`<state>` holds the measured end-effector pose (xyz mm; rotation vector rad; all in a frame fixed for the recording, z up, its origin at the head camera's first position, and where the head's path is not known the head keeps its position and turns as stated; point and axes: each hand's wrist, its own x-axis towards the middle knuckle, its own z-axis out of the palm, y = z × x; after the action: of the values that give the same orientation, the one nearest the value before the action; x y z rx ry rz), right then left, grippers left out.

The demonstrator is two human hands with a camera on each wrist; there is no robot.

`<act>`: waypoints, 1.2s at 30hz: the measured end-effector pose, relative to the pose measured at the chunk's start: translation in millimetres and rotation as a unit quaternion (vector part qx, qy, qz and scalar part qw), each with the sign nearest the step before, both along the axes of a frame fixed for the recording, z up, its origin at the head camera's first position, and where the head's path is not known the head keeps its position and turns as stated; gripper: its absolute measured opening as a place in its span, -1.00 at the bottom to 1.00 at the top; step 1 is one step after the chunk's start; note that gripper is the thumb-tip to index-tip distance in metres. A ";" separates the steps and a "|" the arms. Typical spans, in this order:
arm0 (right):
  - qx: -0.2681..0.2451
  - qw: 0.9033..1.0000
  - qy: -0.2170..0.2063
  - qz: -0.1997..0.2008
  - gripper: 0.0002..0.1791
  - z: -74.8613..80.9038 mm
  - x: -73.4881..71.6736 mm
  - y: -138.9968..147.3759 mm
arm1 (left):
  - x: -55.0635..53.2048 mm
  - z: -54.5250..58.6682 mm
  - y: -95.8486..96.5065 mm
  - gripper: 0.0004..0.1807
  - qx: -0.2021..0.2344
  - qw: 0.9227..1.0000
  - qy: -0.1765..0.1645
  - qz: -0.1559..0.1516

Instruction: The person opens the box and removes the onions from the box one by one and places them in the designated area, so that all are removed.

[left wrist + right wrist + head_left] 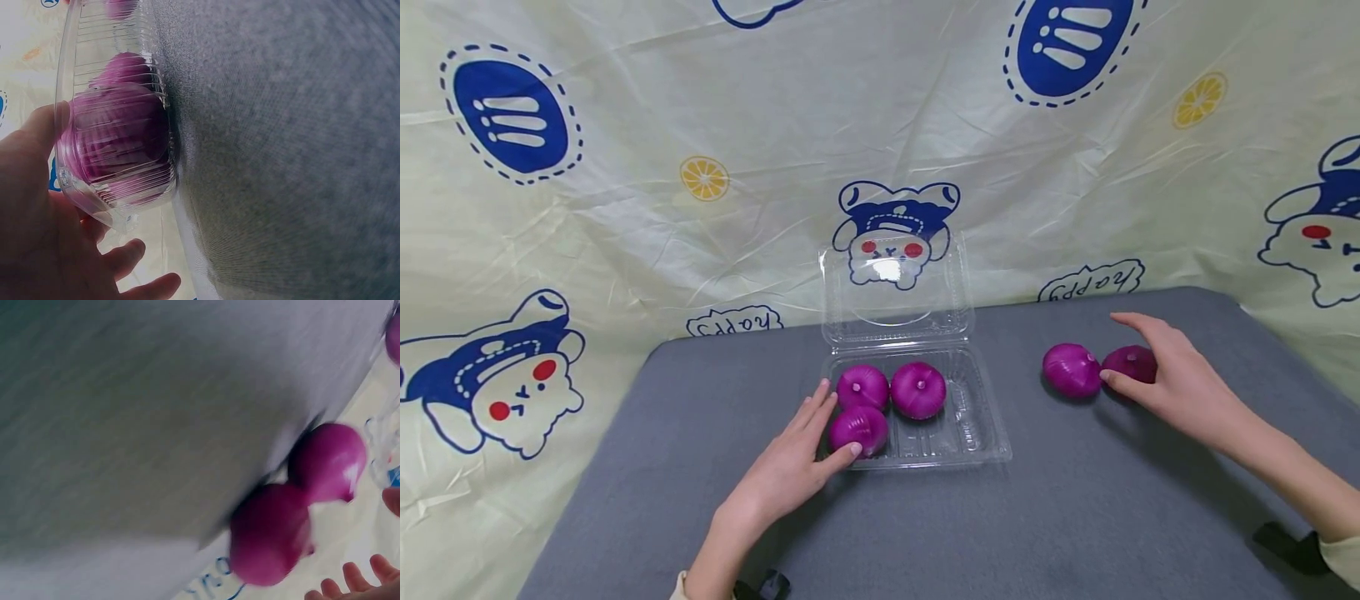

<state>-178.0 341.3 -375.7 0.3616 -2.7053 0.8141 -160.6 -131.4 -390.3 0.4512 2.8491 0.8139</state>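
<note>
A clear plastic clamshell box (981, 417) lies with its lid (895, 321) raised. In its left part sit three purple onions, among them a front onion (859, 430), a back-left onion (862, 387) and a right onion (918, 390). My left hand (786, 471) spans the box's front-left corner, fingers extended along the left side and thumb by the front onion; the left wrist view shows the thumb at the rim. To the right, my right hand (1180, 383) reaches over two loose onions with thumb and fingers spread. It partly hides the farther-right onion (1129, 363); the other onion (1072, 371) lies beside its thumb.
A grey table (940, 533) bears everything. Behind it hangs a pale printed cloth (775, 242), close to the raised lid. Dark straps (1291, 548) sit at the wrists.
</note>
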 end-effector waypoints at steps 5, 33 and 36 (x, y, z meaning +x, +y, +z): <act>0.005 0.998 0.044 0.042 -0.19 2.8 2.3 -24.5 | -0.6 -0.1 -0.3 -0.06 0.000 1.000 -0.001 0.000; 0.073 0.980 0.023 0.181 -0.31 14.0 -3.2 -115.7 | -0.8 -1.0 0.0 -0.05 -0.002 1.000 0.002 -0.004; 0.073 0.977 0.010 0.198 -0.33 15.0 -6.4 -123.4 | -1.1 -0.7 0.2 -0.04 -0.001 1.000 0.000 -0.002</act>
<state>-184.4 217.9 -360.7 0.9605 -2.7181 0.7028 -161.7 -131.2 -391.1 0.4560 2.8476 0.8104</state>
